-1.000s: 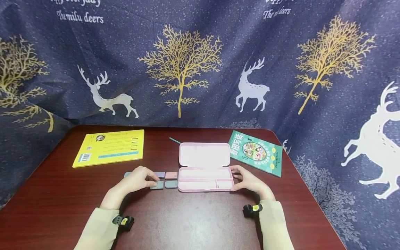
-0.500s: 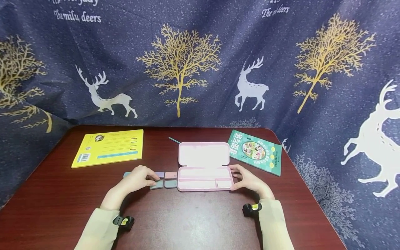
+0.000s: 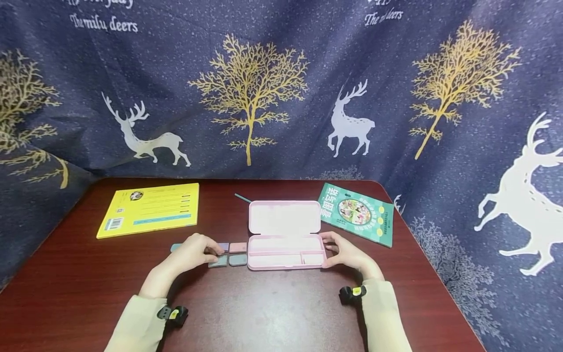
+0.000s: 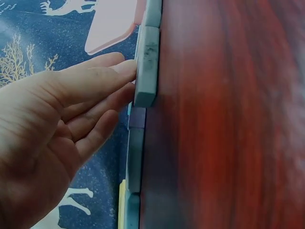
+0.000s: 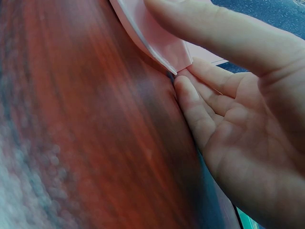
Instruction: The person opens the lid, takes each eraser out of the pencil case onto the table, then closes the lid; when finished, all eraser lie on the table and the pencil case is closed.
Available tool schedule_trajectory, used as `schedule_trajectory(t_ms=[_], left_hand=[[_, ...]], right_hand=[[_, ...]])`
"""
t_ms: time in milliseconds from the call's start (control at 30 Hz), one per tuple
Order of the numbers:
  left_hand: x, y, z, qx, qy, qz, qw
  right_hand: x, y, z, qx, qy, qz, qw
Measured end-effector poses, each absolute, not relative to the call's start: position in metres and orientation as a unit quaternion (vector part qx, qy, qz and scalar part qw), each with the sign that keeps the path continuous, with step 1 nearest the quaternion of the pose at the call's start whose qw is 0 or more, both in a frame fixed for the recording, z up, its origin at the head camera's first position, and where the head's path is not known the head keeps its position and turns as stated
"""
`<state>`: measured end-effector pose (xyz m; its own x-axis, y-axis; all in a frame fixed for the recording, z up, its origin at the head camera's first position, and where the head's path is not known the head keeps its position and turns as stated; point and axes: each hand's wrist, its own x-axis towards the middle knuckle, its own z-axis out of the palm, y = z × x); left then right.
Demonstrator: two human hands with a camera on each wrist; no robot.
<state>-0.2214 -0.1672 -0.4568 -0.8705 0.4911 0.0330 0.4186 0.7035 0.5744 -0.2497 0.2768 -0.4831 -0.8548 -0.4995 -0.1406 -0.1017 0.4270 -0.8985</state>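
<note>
An open pink pencil case [image 3: 281,252] lies mid-table, its lid tipped back. Left of it are two rows of flat coloured blocks that look like erasers: pink [image 3: 238,247], purple [image 3: 225,246] and rounded grey-green [image 3: 238,260] ones among them. My left hand [image 3: 193,252] is over the row's left part, hiding some. Its fingertips touch a smudged grey-green eraser [image 4: 148,62], fingers loosely extended. At the case's right end rests my right hand [image 3: 347,253], fingers relaxed along the side and thumb by the front corner [image 5: 174,71].
A yellow book [image 3: 149,209] lies back left, a green book [image 3: 356,212] back right. Behind the case's lid a thin teal stick [image 3: 242,198] pokes out. A dark blue deer-print cloth [image 3: 281,88] hangs behind the table [image 3: 272,313].
The whole head view has shifted slightly left. Both hands, the pencil case and the erasers keep their places relative to one another.
</note>
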Motion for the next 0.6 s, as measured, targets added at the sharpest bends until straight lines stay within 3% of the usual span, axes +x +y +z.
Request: schedule_trajectory(t_ms=[233,600], left_hand=[[-0.226,-0.147,-0.449,0.233,0.920,0.312,0.053],[-0.228,-0.088,-0.441,0.224,0.916,0.333,-0.009]], right_hand=[[-0.248,0.279,-0.482,-0.173,0.822,-0.505,0.199],[-0.249,0.278,-0.483,-0.173,0.824,-0.501,0.199]])
